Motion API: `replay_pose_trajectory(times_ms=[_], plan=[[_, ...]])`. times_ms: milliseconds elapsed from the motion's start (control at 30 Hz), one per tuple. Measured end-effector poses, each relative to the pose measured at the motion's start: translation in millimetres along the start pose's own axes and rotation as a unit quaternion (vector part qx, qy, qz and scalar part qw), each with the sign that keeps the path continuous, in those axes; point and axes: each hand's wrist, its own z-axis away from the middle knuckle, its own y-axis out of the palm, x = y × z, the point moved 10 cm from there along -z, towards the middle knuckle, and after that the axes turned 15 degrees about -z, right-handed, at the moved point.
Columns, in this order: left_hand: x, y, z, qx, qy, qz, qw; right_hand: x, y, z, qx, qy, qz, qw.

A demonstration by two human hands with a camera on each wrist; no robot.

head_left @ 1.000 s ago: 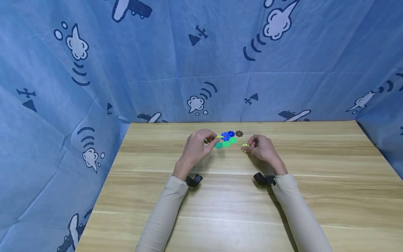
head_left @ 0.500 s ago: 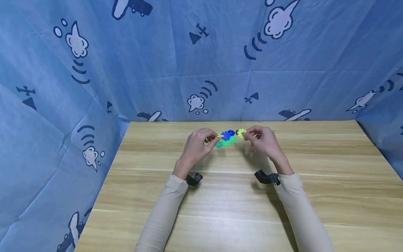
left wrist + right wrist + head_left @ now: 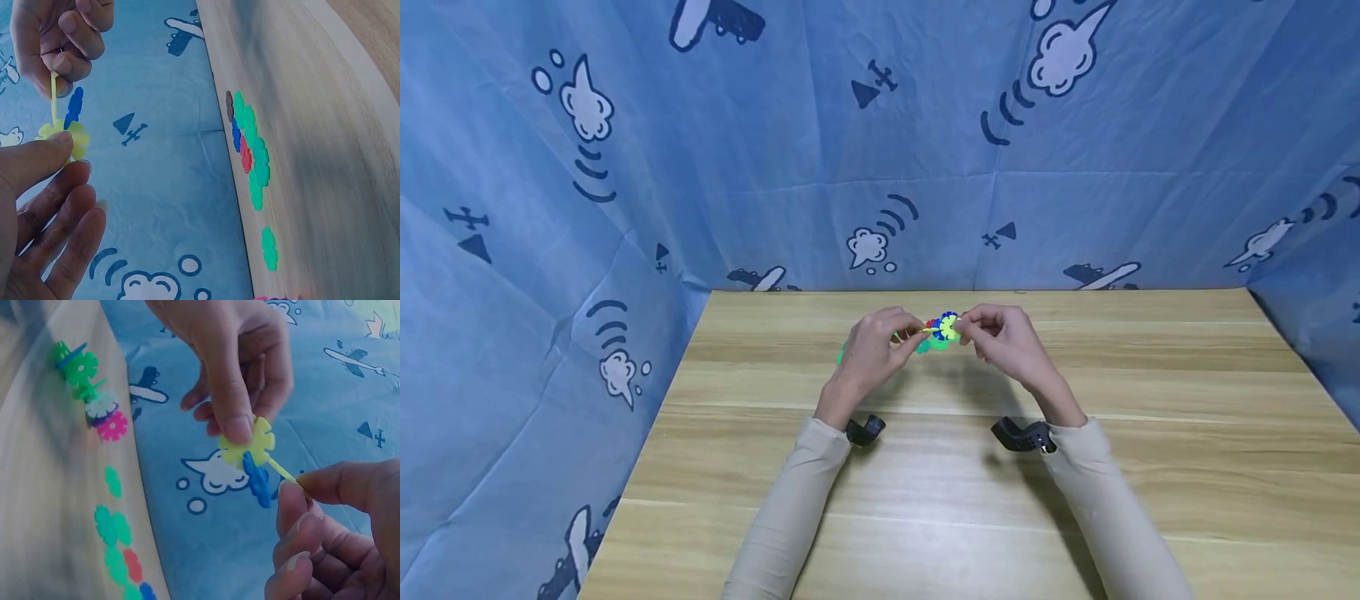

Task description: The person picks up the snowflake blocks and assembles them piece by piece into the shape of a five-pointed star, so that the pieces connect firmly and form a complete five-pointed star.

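Observation:
In the head view my left hand (image 3: 871,354) pinches a yellow flower-shaped snap disc (image 3: 79,139) between thumb and fingers. A blue snap disc (image 3: 256,480) is attached to it, standing at an angle. My right hand (image 3: 1006,343) pinches a second yellow snap disc (image 3: 950,330), seen edge-on in both wrist views. The edges of the two yellow discs meet above the table; whether their slots interlock I cannot tell. Part of each yellow disc is hidden by the fingertips.
Several loose green discs (image 3: 116,565) lie on the wooden table (image 3: 925,500), with a red disc (image 3: 245,155), a blue one (image 3: 236,135) and a brown one (image 3: 229,105). A cluster of green, pale, purple and pink discs (image 3: 113,425) stands near the back edge. A blue curtain (image 3: 910,125) hangs behind.
My right hand has lifted its yellow disc off the table area and brought it left, against the pieces in my left hand. The left hand has stayed nearly still.

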Motion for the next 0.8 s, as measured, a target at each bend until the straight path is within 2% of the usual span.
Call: replay_pose_trajectory(times_ms=[367,800], plan=[[-4.8,1.6,1.2,0.007,0.001,-0.006,1.0,-3,5,0.7,-0.013,0.01,-0.023,0.9996],[-13.6,-4.1,1.7,-0.019,0.044,-0.006,0.9988,-3,14,1.5,-0.005,0.013,-0.071,0.9974]])
